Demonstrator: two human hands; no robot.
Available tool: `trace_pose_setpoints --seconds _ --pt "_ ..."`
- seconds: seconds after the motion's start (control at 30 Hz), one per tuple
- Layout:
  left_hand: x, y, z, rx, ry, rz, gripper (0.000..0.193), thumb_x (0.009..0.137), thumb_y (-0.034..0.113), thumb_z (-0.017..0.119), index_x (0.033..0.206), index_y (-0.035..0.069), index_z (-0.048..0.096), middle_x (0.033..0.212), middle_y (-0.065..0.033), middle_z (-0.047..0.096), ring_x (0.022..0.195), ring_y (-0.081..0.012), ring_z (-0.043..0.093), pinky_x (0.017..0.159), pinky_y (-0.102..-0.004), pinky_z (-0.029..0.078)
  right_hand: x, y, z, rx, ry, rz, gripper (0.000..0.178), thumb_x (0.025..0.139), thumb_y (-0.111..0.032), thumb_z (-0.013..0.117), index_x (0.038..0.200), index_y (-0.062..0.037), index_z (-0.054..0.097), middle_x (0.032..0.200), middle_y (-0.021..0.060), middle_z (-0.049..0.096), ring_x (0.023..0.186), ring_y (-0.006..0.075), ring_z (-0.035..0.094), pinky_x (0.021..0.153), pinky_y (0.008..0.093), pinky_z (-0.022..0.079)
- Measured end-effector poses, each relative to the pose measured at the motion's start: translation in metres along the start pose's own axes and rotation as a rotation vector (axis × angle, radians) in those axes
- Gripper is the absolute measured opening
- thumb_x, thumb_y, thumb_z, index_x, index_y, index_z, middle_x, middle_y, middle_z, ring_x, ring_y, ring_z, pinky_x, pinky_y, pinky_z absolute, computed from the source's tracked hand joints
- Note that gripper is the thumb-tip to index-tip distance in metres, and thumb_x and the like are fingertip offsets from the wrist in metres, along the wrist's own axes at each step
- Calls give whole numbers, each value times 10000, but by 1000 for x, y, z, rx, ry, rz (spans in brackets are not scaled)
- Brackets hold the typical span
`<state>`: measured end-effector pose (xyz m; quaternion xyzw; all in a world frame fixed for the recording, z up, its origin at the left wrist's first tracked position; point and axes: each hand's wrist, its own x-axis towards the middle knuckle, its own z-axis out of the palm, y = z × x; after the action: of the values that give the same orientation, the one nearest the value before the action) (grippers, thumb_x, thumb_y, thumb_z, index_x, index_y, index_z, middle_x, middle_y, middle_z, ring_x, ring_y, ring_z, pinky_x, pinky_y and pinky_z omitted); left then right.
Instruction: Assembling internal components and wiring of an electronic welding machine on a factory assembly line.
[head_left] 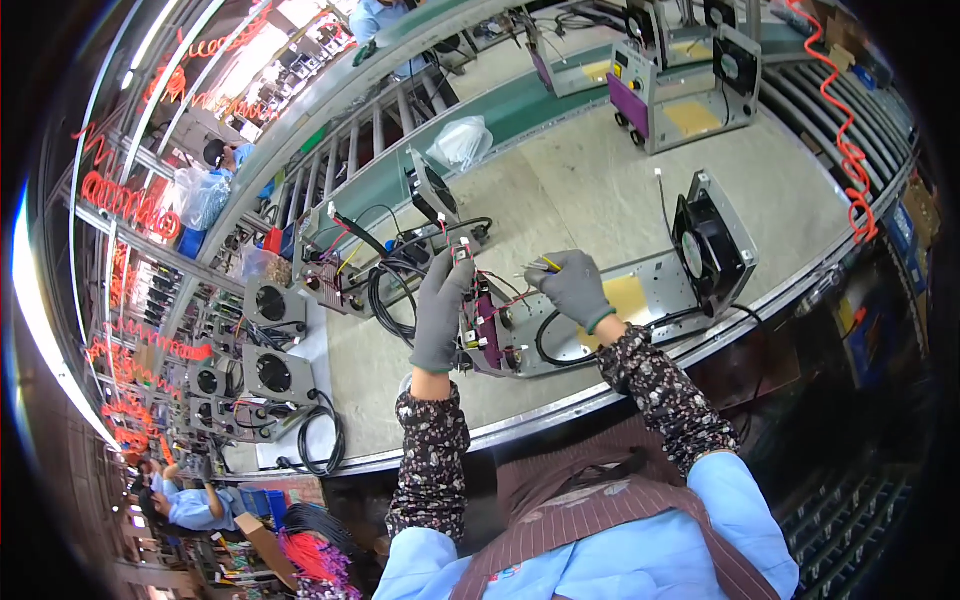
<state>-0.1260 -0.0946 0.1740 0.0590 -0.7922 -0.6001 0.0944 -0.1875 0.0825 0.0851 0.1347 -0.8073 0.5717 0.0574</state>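
A metal chassis [655,275] lies open on the bench before me, with a black fan [703,250] on its upright right end. At its left end stands a purple front panel [488,335] carrying small switches and red wires [510,297]. My left hand [440,310], in a grey glove, is closed around the panel's upper left edge, beside a small white-and-red part [462,252]. Gloved too, my right hand [578,288] pinches a slim yellow-and-black tool [547,264] over the chassis, its thin end pointing left. A black cable [546,335] loops inside the chassis.
Another chassis with a purple panel [628,105] stands at the far right. Behind my left hand sits a unit with coiled black cable [388,300]. Fan units [272,370] line the left. A plastic bag [460,142] lies on the green belt; a red coiled hose [850,150] hangs right.
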Motion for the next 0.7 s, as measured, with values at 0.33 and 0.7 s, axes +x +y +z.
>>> trace_pose_setpoints --seconds 0.33,0.7 --pt "14 -35 -5 -385 -106 -62 453 934 176 450 1345 -12 457 1260 -114 559 1147 -181 544 974 -300 418 9 36 52 673 -310 262 217 742 -236 742 786 -23 733 674 37 660 599 115 585 609 274 472" --pt "4 -20 2 -372 -61 -98 465 891 223 519 1301 5 491 1195 -124 572 1077 -217 574 920 -351 480 0 21 45 697 -316 251 177 756 -214 733 839 -58 739 678 37 661 586 102 562 587 262 468"
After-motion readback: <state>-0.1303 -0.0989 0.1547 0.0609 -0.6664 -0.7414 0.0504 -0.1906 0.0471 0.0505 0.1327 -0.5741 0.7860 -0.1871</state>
